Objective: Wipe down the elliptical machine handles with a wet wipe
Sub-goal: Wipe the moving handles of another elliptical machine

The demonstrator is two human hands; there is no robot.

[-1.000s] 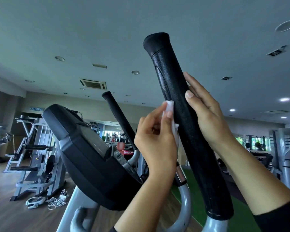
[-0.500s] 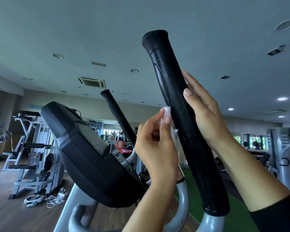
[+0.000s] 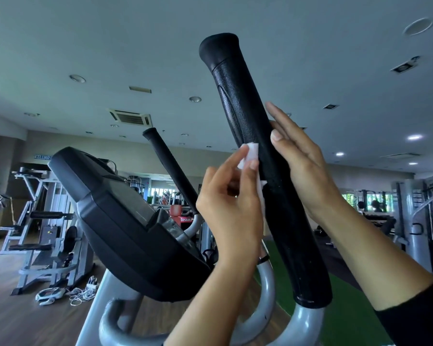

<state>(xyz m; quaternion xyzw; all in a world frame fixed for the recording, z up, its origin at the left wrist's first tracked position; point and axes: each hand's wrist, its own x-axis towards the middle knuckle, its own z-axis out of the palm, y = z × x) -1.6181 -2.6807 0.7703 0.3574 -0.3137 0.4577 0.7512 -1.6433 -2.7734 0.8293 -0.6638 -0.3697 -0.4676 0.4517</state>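
Shift: left hand (image 3: 230,203) is barely edging the small white wet wipe (image 3: 248,154), pinched in its fingers, along mid-grip.
Thick black textured near handle (image 3: 268,196): ends probably still needing wiping.
Slim black far handle (image 3: 170,168): seemingly awaiting wiping.
Right hand (image 3: 303,168): straight fingers bracing the near handle.

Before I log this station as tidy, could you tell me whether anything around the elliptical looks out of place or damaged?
Only one thing: a tangle of white cables and a white gadget lie loose on the wooden floor beside the grey weight machine, a possible trip hazard. The near handle looks intact.
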